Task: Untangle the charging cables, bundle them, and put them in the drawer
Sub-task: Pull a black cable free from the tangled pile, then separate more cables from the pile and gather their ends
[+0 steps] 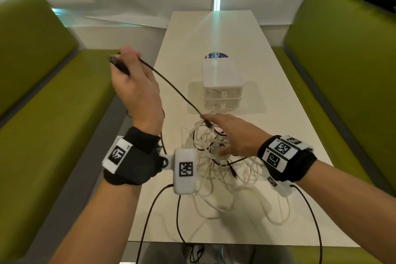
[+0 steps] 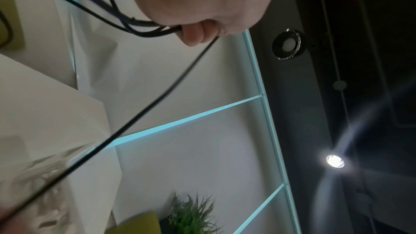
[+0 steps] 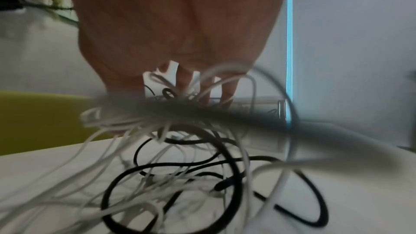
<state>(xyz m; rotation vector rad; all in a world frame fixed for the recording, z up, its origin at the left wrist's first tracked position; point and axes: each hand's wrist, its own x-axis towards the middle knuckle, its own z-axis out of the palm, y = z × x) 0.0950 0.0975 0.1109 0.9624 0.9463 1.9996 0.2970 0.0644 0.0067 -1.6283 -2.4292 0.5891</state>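
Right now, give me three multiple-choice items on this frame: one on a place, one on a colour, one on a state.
1. Where does the clear drawer box stand?
A. on the white table, beyond the cable tangle
B. on the green bench
C. on the floor

2. What colour is the cable that the left hand has lifted?
A. white
B. black
C. red

3. What is the right hand doing?
A. hanging idle off the table
B. pressing flat fingers on the tangle
C. opening a drawer

Answers: 1 A, the box sits mid-table; 2 B, a taut black line runs to the left hand; 3 B, straight fingers rest on the pile.
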